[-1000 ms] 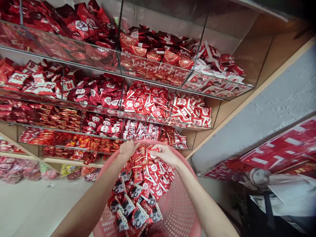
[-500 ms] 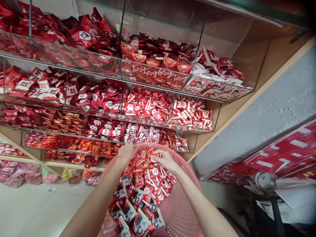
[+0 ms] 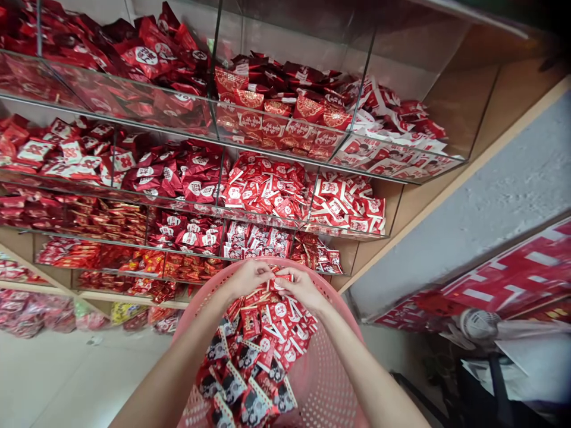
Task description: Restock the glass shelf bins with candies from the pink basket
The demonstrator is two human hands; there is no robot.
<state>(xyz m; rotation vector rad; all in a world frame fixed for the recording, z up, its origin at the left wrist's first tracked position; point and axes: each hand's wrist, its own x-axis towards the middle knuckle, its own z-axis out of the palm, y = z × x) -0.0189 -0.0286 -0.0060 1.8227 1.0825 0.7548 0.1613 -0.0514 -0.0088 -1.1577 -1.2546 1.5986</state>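
A pink perforated plastic basket [image 3: 343, 333] stands below me, heaped with small wrapped packets. Over its far side, my right hand [image 3: 301, 289] pinches a small red and white packet [image 3: 285, 278] between thumb and fingers. My left hand [image 3: 252, 278] meets it from the left, its fingertips closed at the packet's near corner; the exact hold is partly hidden. Below the hands lie red packets with white labels [image 3: 281, 310]. Nearer to me are packets with black and white printed figures [image 3: 254, 401].
Tiered shelves with clear-fronted compartments [image 3: 285, 122] hold many red packets beyond the basket. At the right rises a grey wall [image 3: 504, 160], with a small white fan [image 3: 479, 324] low beside it. Bagged goods [image 3: 38, 312] sit on the tiled floor [image 3: 57, 368] at left.
My left hand has left the basket rim and moved right to the packet in my right hand. The right hand stays nearly in place. The view has shifted slightly.
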